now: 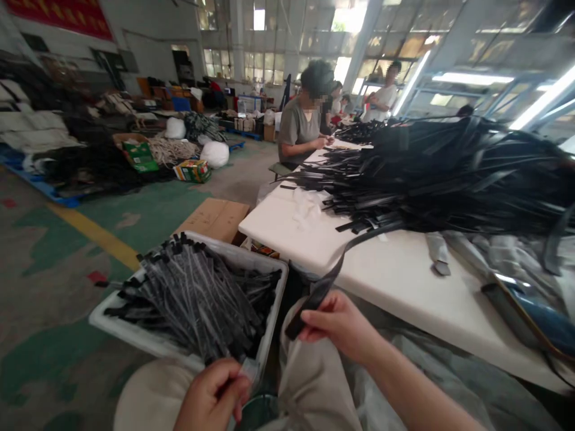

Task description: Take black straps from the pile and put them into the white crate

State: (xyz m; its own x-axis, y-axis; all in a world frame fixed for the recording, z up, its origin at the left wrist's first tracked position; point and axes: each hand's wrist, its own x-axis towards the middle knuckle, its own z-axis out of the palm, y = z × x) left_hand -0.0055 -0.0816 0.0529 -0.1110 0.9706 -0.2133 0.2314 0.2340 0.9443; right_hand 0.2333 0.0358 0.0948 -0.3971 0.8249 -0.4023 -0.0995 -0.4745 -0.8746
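Observation:
My right hand pinches a long black strap near its end, and the strap runs up to the white table. My left hand is at the near corner of a white plastic bin and pinches a small piece of clear plastic. The bin is packed with black straps in clear sleeves. A large tangled heap of black straps covers the far part of the white table.
A cardboard sheet lies on the floor beyond the bin. Several co-workers work along the table's far end. Bales, sacks and boxes stand on pallets at left. A folded grey sheet lies on the table.

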